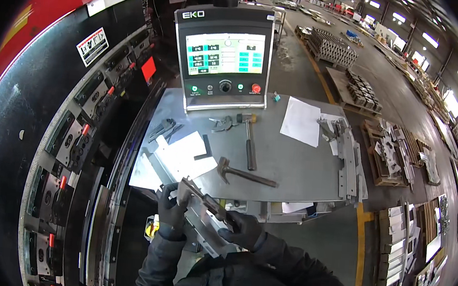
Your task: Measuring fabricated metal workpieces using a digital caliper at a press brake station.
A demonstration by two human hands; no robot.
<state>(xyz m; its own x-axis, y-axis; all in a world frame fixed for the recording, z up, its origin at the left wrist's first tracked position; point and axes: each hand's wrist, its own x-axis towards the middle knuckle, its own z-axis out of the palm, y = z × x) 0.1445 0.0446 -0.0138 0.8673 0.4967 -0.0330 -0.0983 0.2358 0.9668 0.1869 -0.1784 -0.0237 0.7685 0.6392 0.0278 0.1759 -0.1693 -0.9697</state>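
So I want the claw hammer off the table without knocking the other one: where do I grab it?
Take the claw hammer by its long bare handle, near the right end, coming from the near table edge. Its head points left toward the papers; the mallet lies just beyond.

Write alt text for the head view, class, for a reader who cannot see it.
Two black-gloved hands, left hand and right hand, hold a long bent grey metal part beside a black press brake. Beyond it, a steel table carries two hammers and a touchscreen control panel.
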